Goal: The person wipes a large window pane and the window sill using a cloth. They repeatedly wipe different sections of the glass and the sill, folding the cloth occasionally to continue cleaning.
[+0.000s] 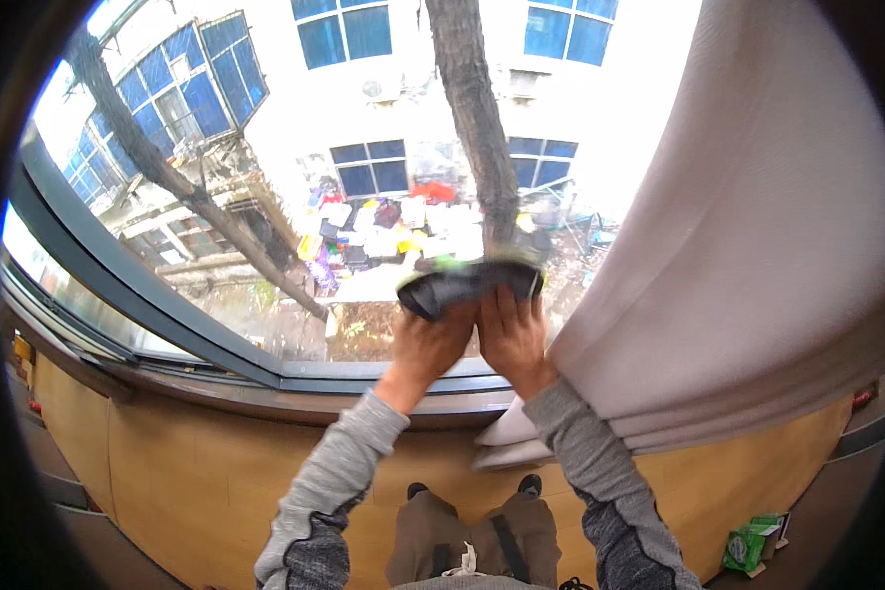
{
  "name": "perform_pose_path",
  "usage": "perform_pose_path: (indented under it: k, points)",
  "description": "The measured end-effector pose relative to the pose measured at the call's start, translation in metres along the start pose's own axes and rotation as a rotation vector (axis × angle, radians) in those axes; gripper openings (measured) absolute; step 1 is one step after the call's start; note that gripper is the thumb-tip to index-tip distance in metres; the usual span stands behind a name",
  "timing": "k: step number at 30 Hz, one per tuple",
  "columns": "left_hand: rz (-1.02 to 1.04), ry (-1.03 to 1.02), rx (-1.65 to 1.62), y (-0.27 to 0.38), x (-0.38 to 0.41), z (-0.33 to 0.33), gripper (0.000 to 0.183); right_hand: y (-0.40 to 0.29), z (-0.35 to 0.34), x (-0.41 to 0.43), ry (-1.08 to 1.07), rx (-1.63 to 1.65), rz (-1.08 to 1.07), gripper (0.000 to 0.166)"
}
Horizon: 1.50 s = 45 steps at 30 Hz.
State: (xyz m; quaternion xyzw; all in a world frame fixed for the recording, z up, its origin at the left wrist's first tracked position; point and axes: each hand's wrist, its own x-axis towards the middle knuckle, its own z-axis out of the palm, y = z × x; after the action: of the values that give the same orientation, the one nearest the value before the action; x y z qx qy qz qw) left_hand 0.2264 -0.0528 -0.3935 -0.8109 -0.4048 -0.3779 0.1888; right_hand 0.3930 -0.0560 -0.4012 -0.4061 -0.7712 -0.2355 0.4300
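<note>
Both my hands are raised side by side in front of the large window, outside which a yard with heaped items shows. My left hand and my right hand are pressed close together on a dark, motion-blurred object with light green parts, which spans above both hands. Its kind I cannot tell. The fingertips of my left hand are partly hidden by it. Fingers of my right hand lie along its lower side. Behind it is the window glass; whether the object touches the glass I cannot tell.
A pale curtain hangs close on the right, its hem gathered near the window sill. The dark window frame runs along the left. Green packages lie on the wooden floor at lower right. My shoes are below the sill.
</note>
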Motion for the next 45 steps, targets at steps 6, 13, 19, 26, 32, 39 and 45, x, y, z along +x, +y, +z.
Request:
perform_pose_path:
  k: [6, 13, 19, 26, 32, 39, 45]
  points:
    - [-0.229, -0.160, -0.124, 0.060, -0.170, 0.124, 0.036, -0.013, 0.043, -0.158, -0.229, 0.010, 0.032, 0.035]
    - [-0.413, 0.091, -0.228, 0.067, -0.158, 0.102, 0.033, -0.021, 0.034, -0.143, -0.426, -0.047, -0.039, 0.043]
    - [-0.988, 0.166, 0.002, -0.042, -0.241, 0.077, 0.057, -0.142, 0.123, -0.042, -0.716, 0.122, -0.660, 0.049]
    - [-1.164, 0.008, 0.121, -0.185, -0.348, 0.021, 0.075, -0.302, 0.281, -0.032, -0.642, -0.198, -1.096, 0.067]
    - [-1.157, -0.055, 0.146, -0.192, -0.391, 0.030, 0.075, -0.314, 0.290, -0.050, -0.674, -0.445, -1.275, 0.072]
    - [-1.160, -0.104, -0.264, -0.026, -0.329, 0.119, 0.063, -0.139, 0.192, -0.126, -0.931, -0.430, -1.239, 0.067]
    - [-1.060, -0.117, -0.430, 0.159, -0.238, 0.204, 0.054, 0.039, 0.054, -0.182, -1.116, -0.544, -1.179, 0.062]
